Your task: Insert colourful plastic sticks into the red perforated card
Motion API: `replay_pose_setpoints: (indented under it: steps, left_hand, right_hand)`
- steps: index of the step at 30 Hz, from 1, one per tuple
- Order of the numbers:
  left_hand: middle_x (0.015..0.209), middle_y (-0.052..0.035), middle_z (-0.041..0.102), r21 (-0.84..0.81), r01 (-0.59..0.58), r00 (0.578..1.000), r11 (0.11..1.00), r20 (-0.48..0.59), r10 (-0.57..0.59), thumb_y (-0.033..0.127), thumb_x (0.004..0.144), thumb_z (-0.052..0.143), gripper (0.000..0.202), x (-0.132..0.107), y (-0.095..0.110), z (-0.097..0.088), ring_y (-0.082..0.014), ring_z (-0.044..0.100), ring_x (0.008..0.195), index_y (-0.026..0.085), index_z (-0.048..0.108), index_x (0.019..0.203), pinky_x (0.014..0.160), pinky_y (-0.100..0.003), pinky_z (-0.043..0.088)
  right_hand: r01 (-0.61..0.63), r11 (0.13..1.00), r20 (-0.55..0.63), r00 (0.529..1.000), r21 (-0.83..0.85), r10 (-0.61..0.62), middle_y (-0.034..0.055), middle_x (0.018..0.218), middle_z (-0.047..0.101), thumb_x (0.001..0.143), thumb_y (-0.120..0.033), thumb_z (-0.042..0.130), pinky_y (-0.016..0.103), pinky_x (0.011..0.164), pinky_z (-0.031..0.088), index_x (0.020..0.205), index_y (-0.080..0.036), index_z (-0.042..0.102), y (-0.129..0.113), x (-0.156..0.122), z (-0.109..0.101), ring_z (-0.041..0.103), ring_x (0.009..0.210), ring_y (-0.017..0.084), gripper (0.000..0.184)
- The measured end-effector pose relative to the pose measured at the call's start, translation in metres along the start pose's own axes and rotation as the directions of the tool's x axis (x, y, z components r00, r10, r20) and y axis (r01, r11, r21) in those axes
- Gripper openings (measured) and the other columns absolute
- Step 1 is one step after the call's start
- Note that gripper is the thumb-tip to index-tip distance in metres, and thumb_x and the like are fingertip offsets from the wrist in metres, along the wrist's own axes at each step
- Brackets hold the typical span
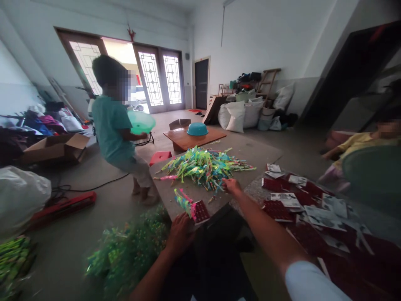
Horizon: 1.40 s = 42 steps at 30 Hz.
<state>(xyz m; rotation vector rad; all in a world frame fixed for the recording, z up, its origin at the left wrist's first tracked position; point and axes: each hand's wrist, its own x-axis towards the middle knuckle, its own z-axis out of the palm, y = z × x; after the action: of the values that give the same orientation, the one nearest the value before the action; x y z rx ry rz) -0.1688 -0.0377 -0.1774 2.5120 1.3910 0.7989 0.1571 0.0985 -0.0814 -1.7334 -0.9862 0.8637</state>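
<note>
On the low table (166, 184) lies a heap of thin strips or sticks (200, 165) with shiny green, yellow, blue and pink fringes. My right hand (232, 187) reaches to the near right edge of this heap, its fingers pinched together; what is between them is too small to make out. My left hand (181, 234) rests at the table's near edge, fingers laid fairly flat. It is right by a small bunch of green and pink fringed strips (184, 201). Beside that bunch is a dark red patterned card (201, 211), its near edge close to my left hand.
Dark red packs and printed sheets (285, 200) spread at the right. A green fringed pile (128, 251) is low on the left. A person in a teal shirt (111, 129) stands left of the table; another in yellow (357, 144) sits right. A blue basin (197, 129) stands behind.
</note>
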Motion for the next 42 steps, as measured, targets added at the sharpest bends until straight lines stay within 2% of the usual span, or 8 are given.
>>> replay_pose_setpoints:
  steps: [4, 8, 15, 22, 27, 33, 36, 42]
  left_hand:
    - [0.135, -0.0114, 0.069, 0.001, -0.007, 1.000, 1.000, 0.004, 0.007, 0.031, 0.083, 0.073, 0.052, 0.000, -0.003, 0.002, -0.0367, 0.056, 0.140, 0.026, 0.058, 0.133, 0.121, -0.060, 0.042]
    - [0.134, -0.0123, 0.069, 0.019, -0.030, 1.000, 0.999, -0.005, 0.030, 0.030, 0.083, 0.074, 0.050, 0.001, -0.005, 0.003, -0.0370, 0.058, 0.135, 0.024, 0.059, 0.130, 0.116, -0.059, 0.046]
    - [0.130, -0.0099, 0.070, 0.049, -0.093, 0.995, 0.994, -0.036, 0.095, 0.030, 0.085, 0.075, 0.055, 0.004, -0.002, -0.002, -0.0348, 0.059, 0.131, 0.025, 0.055, 0.137, 0.112, -0.054, 0.049]
    - [0.129, -0.0103, 0.071, 0.114, -0.137, 0.990, 0.984, 0.000, 0.138, 0.035, 0.087, 0.076, 0.051, 0.006, 0.000, -0.008, -0.0356, 0.062, 0.128, 0.026, 0.058, 0.134, 0.111, -0.056, 0.049]
    - [0.125, -0.0108, 0.072, 0.095, -0.151, 0.989, 0.984, 0.019, 0.149, 0.036, 0.087, 0.076, 0.047, 0.008, -0.002, -0.009, -0.0343, 0.064, 0.123, 0.025, 0.060, 0.130, 0.110, -0.055, 0.050]
    - [0.118, -0.0098, 0.071, 0.101, -0.149, 0.988, 0.984, 0.065, 0.143, 0.038, 0.088, 0.077, 0.043, 0.010, -0.007, -0.011, -0.0339, 0.064, 0.115, 0.026, 0.062, 0.126, 0.101, -0.052, 0.053]
    - [0.122, -0.0094, 0.070, 0.082, -0.147, 0.987, 0.986, 0.074, 0.141, 0.038, 0.089, 0.076, 0.045, 0.009, -0.008, -0.011, -0.0341, 0.062, 0.117, 0.027, 0.061, 0.129, 0.102, -0.053, 0.052]
    - [0.136, -0.0095, 0.066, 0.025, -0.137, 0.989, 0.990, 0.062, 0.135, 0.034, 0.091, 0.074, 0.052, 0.010, -0.004, -0.010, -0.0340, 0.058, 0.128, 0.027, 0.055, 0.138, 0.110, -0.054, 0.049]
  right_hand:
    - [-0.046, 0.966, 0.028, 0.998, -0.255, 0.055, 0.0058, 0.073, 0.073, 0.098, -0.041, 0.064, 0.025, 0.061, 0.053, 0.086, -0.017, 0.069, 0.011, -0.014, 0.009, 0.070, 0.062, 0.017, 0.028]
    - [0.145, 0.743, 0.140, 0.988, -0.654, -0.069, 0.0137, 0.093, 0.079, 0.097, -0.050, 0.066, 0.028, 0.076, 0.052, 0.089, -0.017, 0.077, 0.021, -0.043, 0.026, 0.076, 0.091, 0.024, 0.036]
    - [0.188, 0.626, 0.266, 0.963, -0.757, 0.033, 0.0191, 0.118, 0.078, 0.097, -0.050, 0.064, 0.032, 0.086, 0.054, 0.112, -0.016, 0.081, 0.005, -0.068, 0.049, 0.073, 0.113, 0.030, 0.042]
    - [0.117, 0.689, 0.249, 0.964, -0.716, 0.095, 0.0200, 0.112, 0.078, 0.089, -0.025, 0.070, 0.031, 0.084, 0.054, 0.100, -0.015, 0.081, 0.003, -0.061, 0.049, 0.074, 0.110, 0.031, 0.017]
    - [-0.116, 0.942, 0.358, 0.905, -0.315, 0.231, 0.0050, 0.062, 0.064, 0.091, -0.031, 0.067, 0.025, 0.062, 0.047, 0.065, -0.019, 0.062, 0.016, -0.066, 0.046, 0.068, 0.067, 0.019, 0.029]
    - [-0.251, 0.956, 0.588, 0.801, 0.153, 0.117, -0.0014, 0.060, 0.058, 0.093, -0.041, 0.058, 0.022, 0.050, 0.042, 0.070, -0.019, 0.056, 0.038, -0.086, 0.053, 0.051, 0.049, 0.011, 0.031]
    - [-0.147, 0.979, 0.575, 0.817, 0.139, 0.041, -0.0018, 0.063, 0.061, 0.085, -0.029, 0.061, 0.021, 0.054, 0.041, 0.073, -0.018, 0.060, 0.040, -0.092, 0.058, 0.053, 0.052, 0.011, 0.016]
    - [0.359, 0.932, 0.480, 0.829, -0.061, -0.288, -0.0019, 0.077, 0.065, 0.084, -0.024, 0.066, 0.022, 0.063, 0.036, 0.084, -0.018, 0.066, 0.025, -0.096, 0.063, 0.056, 0.071, 0.013, 0.006]
